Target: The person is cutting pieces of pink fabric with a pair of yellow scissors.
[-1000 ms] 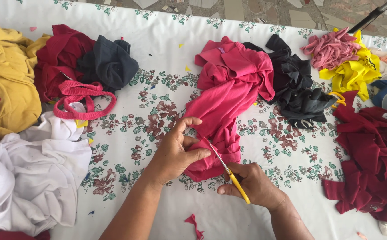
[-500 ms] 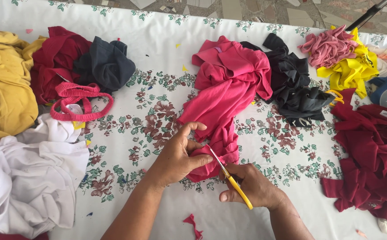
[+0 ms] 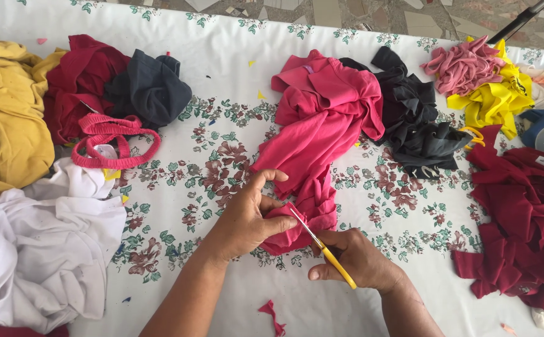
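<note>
Head view: left hand pinches pink cloth, right hand grips yellow-handled scissors

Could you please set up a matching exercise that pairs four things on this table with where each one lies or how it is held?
Things:
1. scissors
2. pink cloth
3. white cloth
4. small pink scrap

Places or states:
A. heaped at the table's left edge
B. lying loose on the tablecloth between the two forearms
C. gripped in the right hand, blades at the fabric
D. lower end pinched by the left hand

Pairs: 1-C, 2-D, 3-A, 4-B
</note>
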